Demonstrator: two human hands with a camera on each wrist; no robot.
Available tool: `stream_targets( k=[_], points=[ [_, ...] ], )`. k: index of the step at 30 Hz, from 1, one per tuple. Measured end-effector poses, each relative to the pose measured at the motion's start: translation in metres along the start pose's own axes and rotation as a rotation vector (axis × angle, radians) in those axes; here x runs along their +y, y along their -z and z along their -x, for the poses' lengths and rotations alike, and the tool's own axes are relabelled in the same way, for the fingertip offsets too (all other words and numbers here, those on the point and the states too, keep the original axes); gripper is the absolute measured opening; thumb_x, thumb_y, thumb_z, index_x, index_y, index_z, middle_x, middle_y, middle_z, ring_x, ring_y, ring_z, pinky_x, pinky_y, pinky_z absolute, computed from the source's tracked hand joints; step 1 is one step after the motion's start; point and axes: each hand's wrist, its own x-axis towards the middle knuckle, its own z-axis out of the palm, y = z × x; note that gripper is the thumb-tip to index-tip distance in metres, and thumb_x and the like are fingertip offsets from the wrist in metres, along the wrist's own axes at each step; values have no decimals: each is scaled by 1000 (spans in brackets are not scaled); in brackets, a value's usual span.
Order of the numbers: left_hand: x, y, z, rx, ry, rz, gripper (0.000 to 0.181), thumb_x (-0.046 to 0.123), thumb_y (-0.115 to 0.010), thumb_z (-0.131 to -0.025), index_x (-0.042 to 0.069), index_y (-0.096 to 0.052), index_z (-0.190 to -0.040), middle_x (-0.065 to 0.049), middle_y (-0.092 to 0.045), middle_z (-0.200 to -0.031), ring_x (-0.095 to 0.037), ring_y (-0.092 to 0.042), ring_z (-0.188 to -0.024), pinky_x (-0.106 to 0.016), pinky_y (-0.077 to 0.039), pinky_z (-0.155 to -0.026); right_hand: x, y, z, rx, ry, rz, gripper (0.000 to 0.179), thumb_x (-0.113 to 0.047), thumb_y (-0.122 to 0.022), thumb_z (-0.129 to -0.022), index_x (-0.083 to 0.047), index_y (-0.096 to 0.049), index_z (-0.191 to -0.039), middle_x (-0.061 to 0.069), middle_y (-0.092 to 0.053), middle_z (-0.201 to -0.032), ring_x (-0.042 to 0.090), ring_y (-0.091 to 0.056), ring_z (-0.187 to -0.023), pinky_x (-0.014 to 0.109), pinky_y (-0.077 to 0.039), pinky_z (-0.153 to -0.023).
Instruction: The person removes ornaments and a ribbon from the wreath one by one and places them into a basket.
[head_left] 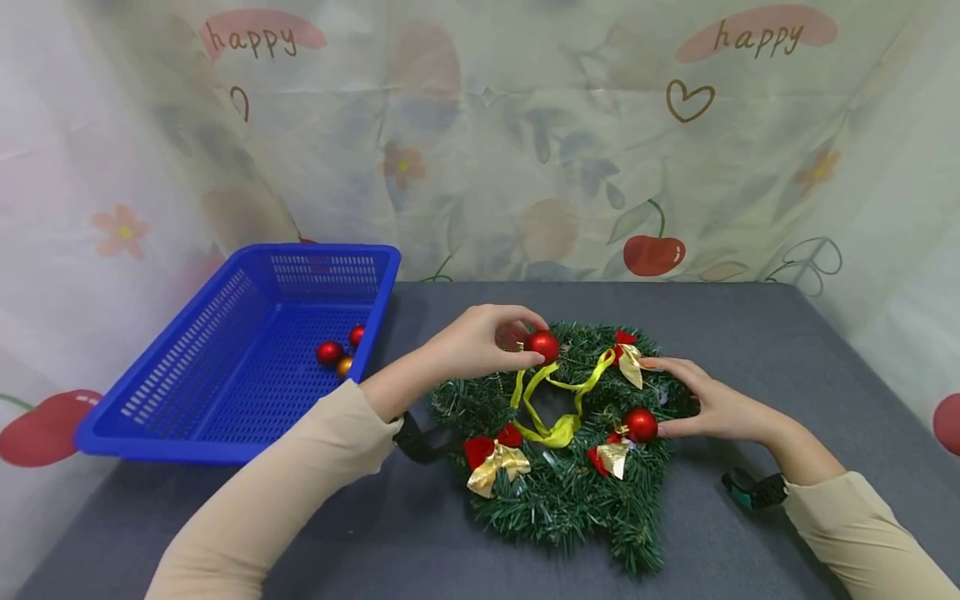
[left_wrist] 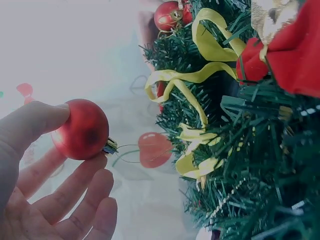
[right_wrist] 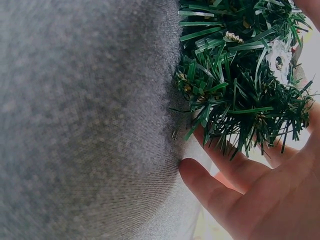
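Observation:
My left hand [head_left: 491, 342] pinches a red Christmas ball [head_left: 543, 347] between thumb and fingers, over the far left part of a green wreath [head_left: 555, 508]. In the left wrist view the ball [left_wrist: 82, 129] shows its gold cap pointing toward the wreath. At the wreath's right edge, my right hand [head_left: 716, 408] spreads thumb and fingers around the greenery [right_wrist: 245, 85]. The right thumb tip is right beside a second red ball [head_left: 641, 424] on the wreath. Red-and-gold bows [head_left: 498, 462] and a yellow ribbon [head_left: 558, 429] also decorate it.
To the left stands a blue plastic basket [head_left: 187, 450] with red balls [head_left: 328, 353] and a gold ball [head_left: 344, 367] inside. A grey cloth [head_left: 742, 333] covers the table. Behind it hangs a printed curtain [head_left: 487, 167].

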Motion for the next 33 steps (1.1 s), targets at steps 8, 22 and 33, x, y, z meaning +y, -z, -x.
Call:
stream_targets(
  k=[8, 22, 33],
  points=[
    [-9, 10, 16, 54, -20, 26, 38, 23, -67, -85, 16, -59, -123, -7, -68, -106, -13, -64, -87, -26, -52, -74, 1, 1, 0, -2, -6, -2, 78, -25, -71, -82, -16, -27, -146, 21, -23, -146, 41, -24, -130, 67, -38, -85],
    [-17, 34, 42, 151, 15, 88, 36, 24, -67, -86, 18, -60, -121, -7, -67, -108, -19, -64, -99, -35, -52, -89, 0, -1, 1, 11, 0, 15, 78, -25, -71, -82, -14, -28, -146, 22, -25, -145, 42, -26, -130, 67, -39, -84],
    [-26, 56, 61, 265, 63, 77, 39, 25, -68, -85, 19, -59, -123, -9, -67, -109, -19, -65, -96, -36, -53, -84, -1, -2, 1, 10, -15, 8, 78, -27, -71, -82, -16, -28, -146, 21, -25, -145, 42, -26, -131, 67, -39, -84]
  ],
)
